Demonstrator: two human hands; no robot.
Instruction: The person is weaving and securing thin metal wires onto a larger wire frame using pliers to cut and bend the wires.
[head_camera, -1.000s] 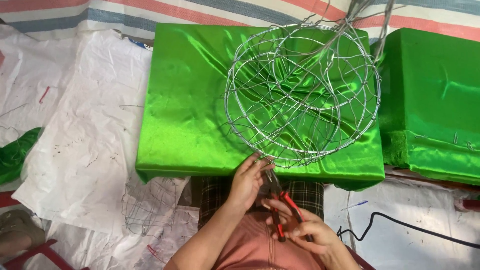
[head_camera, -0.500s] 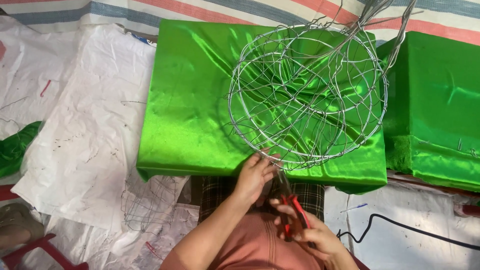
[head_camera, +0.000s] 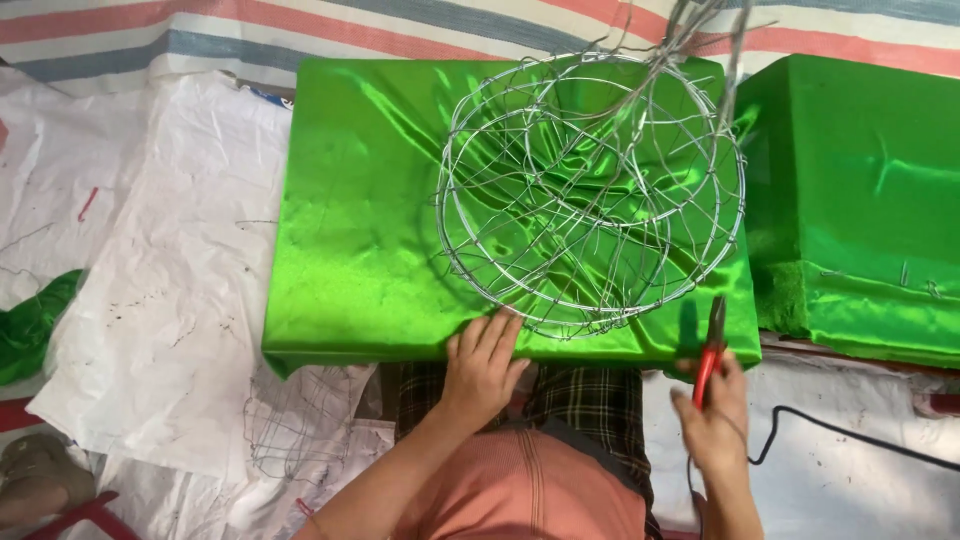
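A round silver wire frame (head_camera: 590, 190), shaped like a basket of hoops and crossing wires, rests on a block wrapped in shiny green cloth (head_camera: 360, 230). My left hand (head_camera: 482, 365) lies flat on the block's near edge, fingertips at the frame's lower rim, holding nothing. My right hand (head_camera: 712, 420) is off to the right of the frame, closed around red-handled pliers (head_camera: 711, 350) that point upward beside the block's near right corner.
A second green-wrapped block (head_camera: 860, 200) stands at the right. White plastic sheets (head_camera: 170, 300) with loose wire scraps cover the floor at left. A black cable (head_camera: 850, 430) runs along the floor at right. Striped matting (head_camera: 300, 25) lies behind.
My right hand has moved right with the pliers, away from the frame's lower rim. My left hand has opened flat on the block edge. The view shifted slightly.
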